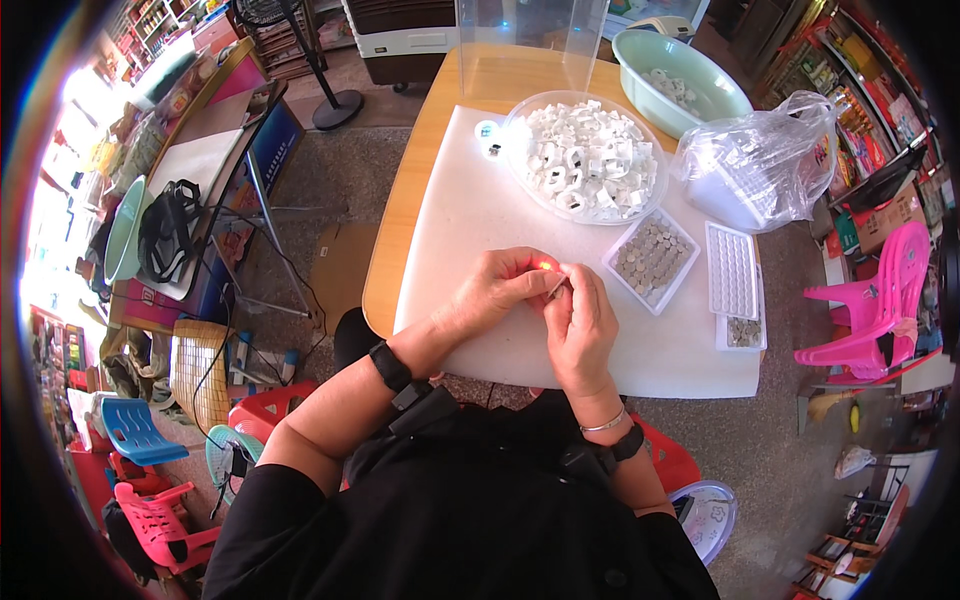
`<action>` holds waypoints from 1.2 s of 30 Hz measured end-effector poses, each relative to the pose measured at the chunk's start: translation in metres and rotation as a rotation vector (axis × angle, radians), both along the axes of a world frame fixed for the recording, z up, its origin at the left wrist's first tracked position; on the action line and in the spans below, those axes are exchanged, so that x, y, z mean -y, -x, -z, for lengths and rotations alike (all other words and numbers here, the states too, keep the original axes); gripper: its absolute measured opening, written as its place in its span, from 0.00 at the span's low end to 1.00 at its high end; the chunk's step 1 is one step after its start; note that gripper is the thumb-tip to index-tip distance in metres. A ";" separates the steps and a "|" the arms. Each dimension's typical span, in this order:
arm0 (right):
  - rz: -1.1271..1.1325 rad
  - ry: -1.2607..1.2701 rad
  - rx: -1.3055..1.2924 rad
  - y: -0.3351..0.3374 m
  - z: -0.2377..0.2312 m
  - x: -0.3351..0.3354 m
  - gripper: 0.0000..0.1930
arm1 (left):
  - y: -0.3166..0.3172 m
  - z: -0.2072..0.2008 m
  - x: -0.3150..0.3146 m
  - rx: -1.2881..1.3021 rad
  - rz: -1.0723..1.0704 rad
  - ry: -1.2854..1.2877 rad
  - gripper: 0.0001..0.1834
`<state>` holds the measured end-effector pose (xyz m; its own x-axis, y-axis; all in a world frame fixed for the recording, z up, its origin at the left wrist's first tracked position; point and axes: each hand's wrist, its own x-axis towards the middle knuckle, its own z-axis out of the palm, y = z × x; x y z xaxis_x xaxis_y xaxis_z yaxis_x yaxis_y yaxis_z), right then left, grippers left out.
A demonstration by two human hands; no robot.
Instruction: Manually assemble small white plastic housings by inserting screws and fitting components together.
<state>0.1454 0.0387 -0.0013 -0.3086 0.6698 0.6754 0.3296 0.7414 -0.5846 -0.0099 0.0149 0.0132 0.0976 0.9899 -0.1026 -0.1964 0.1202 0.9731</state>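
Note:
My left hand (pixel 495 292) and my right hand (pixel 582 325) meet over the near part of the white mat (pixel 460 220), fingertips pinched together. Between them is a small piece, mostly hidden, with an orange-red glow (pixel 545 266) at the left fingertips. Beyond the hands stands a round clear tub (pixel 592 220) heaped with small white plastic parts (pixel 590 155). Right of my hands lies a square white tray (pixel 621 281) of small grey round discs (pixel 655 255). Two small pieces (pixel 490 139) lie left of the tub, one brightly lit.
A white tray with round pockets (pixel 733 270) lies right of the discs, partly over a white box (pixel 743 333). Behind are a clear plastic bag (pixel 765 160), a pale green basin (pixel 725 112) and a tall clear box (pixel 525 55). A pink chair (pixel 880 295) stands at right.

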 end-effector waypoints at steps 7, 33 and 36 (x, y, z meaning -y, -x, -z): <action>0.016 0.157 -0.106 0.000 -0.001 -0.004 0.13 | -0.005 0.005 0.000 0.078 -0.042 -0.091 0.13; -0.057 0.134 -0.100 0.000 -0.005 0.000 0.15 | 0.001 -0.010 0.005 0.002 -0.083 0.046 0.12; -0.047 0.125 -0.094 0.001 -0.006 -0.001 0.14 | 0.002 -0.010 0.005 -0.020 -0.067 0.043 0.13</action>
<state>0.1447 0.0394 0.0045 -0.2806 0.7364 0.6156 0.2354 0.6746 -0.6997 -0.0120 0.0102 0.0232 0.0286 0.9888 -0.1468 -0.1865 0.1496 0.9710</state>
